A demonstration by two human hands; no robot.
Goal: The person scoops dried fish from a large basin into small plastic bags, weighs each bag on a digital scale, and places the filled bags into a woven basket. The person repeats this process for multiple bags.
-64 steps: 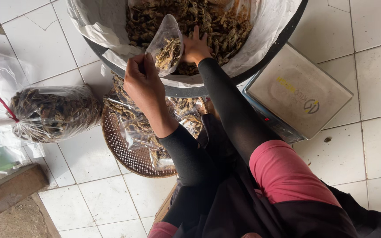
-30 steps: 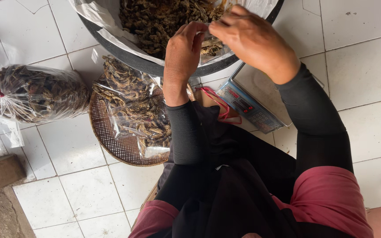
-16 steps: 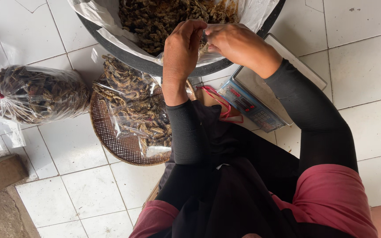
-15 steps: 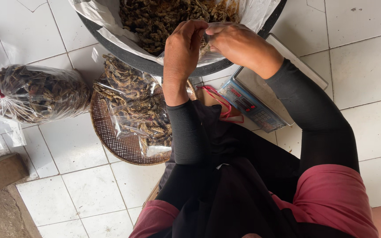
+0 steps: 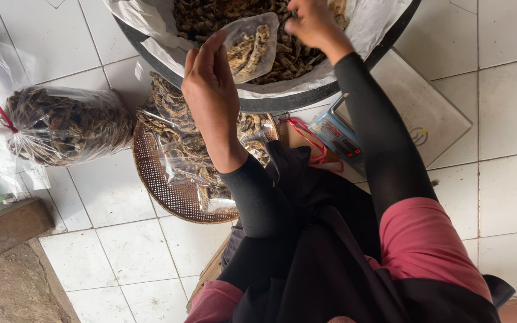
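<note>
Small clear bag [image 5: 251, 45], part-filled with dried brown pieces, held above basin

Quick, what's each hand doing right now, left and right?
Left hand: closed on the small clear bag, holding it open.
Right hand: over the dried pieces in the basin; grip cannot be told.

Sleeves: tight black fabric, running from wrist to upper arm on both arms.
Hands: left hand [image 5: 210, 90] and right hand [image 5: 312, 24] bare, ungloved.
Upper arms: pinkish-red short sleeves over the black ones.
Torso: loose black garment, folded and draped in front.
</note>
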